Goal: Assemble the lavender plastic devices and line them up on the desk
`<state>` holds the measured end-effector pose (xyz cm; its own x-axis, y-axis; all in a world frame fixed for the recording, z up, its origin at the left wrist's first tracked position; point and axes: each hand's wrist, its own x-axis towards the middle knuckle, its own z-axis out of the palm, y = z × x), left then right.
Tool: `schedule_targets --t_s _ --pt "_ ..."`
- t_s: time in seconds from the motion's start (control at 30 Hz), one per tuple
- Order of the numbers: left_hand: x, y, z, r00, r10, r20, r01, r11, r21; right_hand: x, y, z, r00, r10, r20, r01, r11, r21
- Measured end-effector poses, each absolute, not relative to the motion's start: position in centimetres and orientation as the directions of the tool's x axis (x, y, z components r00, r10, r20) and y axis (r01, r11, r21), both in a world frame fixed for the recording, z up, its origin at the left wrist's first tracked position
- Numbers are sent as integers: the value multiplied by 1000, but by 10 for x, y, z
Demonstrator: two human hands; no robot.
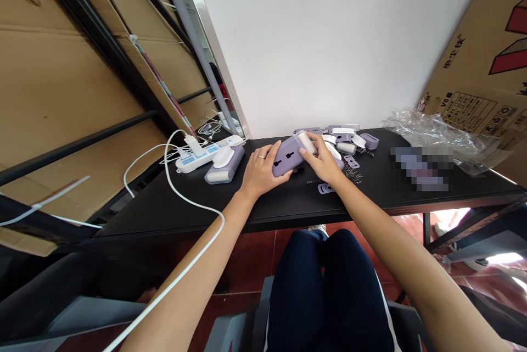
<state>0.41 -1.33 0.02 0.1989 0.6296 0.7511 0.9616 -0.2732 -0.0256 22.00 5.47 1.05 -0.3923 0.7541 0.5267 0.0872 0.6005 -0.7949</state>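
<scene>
A purple plastic case (288,155) with dark keyhole-shaped slots and a whitish, see-through end is held tilted above the table between both hands. My left hand (262,169) wraps round its left end, with a ring on one finger. My right hand (321,158) grips the case by its whitish right end, thumb on top. Beyond and right of the right hand lies a pile of purple and white plastic parts (343,135), partly hidden. Near the right wrist are a flat purple piece (326,188), another flat purple piece (352,162) and several thin, dark, curved bits (353,175).
At the left, a similar purple case (224,168) with a white top lies beside a white power strip (197,157). Its white cable (197,204) crosses over my left forearm. Clear plastic wrap (448,135) and a blurred-out item (422,169) lie right. A white panel (329,44) stands behind.
</scene>
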Motion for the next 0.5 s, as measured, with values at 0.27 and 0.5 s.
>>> schedule_targets --t_s 0.27,0.5 --pt "3 -9 -2 168 628 760 965 -261 2 217 58 12 -404 755 517 -102 525 -845" --pt "2 -8 -3 137 587 798 959 -281 43 218 60 19 -424 813 400 -179 358 -917"
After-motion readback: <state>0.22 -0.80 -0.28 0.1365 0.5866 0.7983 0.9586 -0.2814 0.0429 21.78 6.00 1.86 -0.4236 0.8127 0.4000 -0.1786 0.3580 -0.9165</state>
